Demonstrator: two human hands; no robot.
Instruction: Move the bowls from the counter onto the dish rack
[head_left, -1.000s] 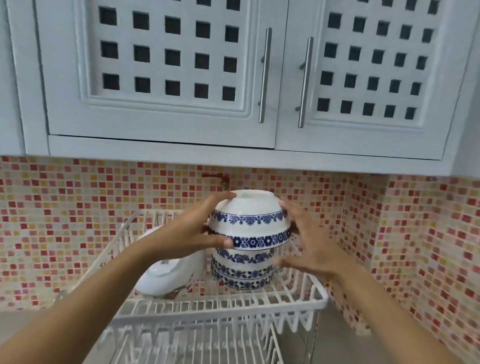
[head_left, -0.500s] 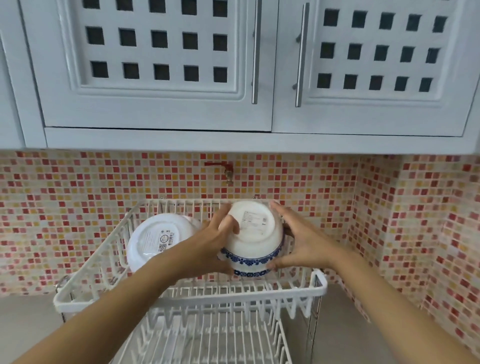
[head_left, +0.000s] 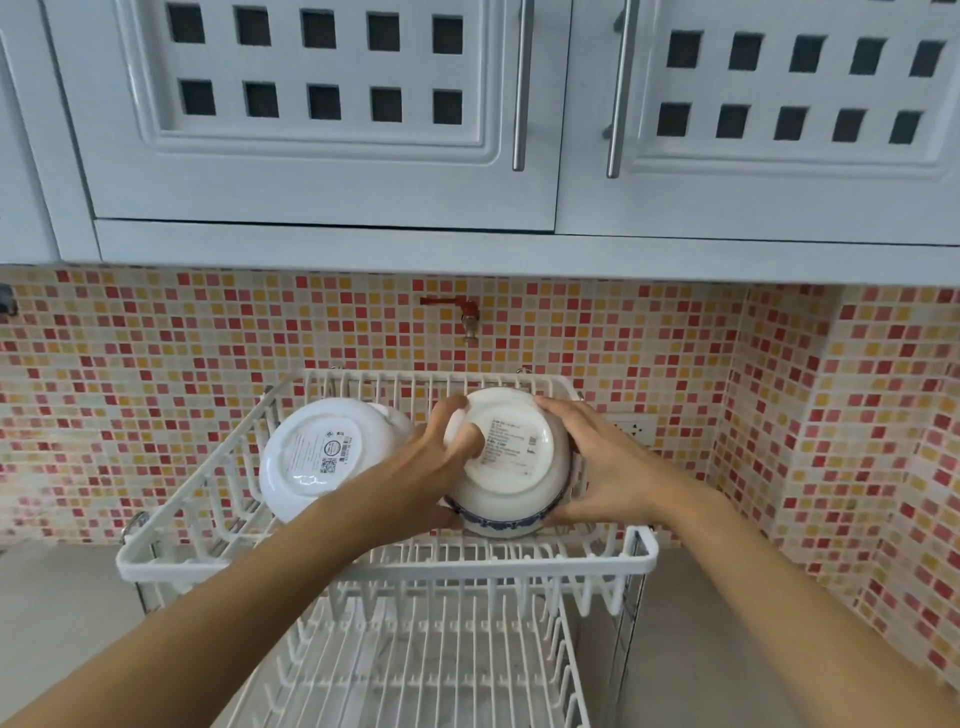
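A white bowl with a blue flower band (head_left: 511, 467) sits upside down, its labelled base tilted toward me, in the top tier of the white wire dish rack (head_left: 384, 564). Both hands clasp it: my left hand (head_left: 434, 465) on its left side with the thumb over the base, my right hand (head_left: 597, 462) on its right side. The blue-patterned bowls seen under it earlier are hidden beneath it. To its left a plain white bowl (head_left: 322, 457) leans upside down in the same tier, untouched.
The rack's lower tier (head_left: 415, 670) holds nothing visible. A grey counter (head_left: 701, 623) surrounds the rack. Mosaic tile walls meet in a corner at the right. A small red tap (head_left: 467, 312) sticks out above the rack. White cupboards (head_left: 332, 114) hang overhead.
Both hands have lowered the blue-banded bowl from above the rack down onto the stack in the top tier. The camera view has tilted down and moved closer.
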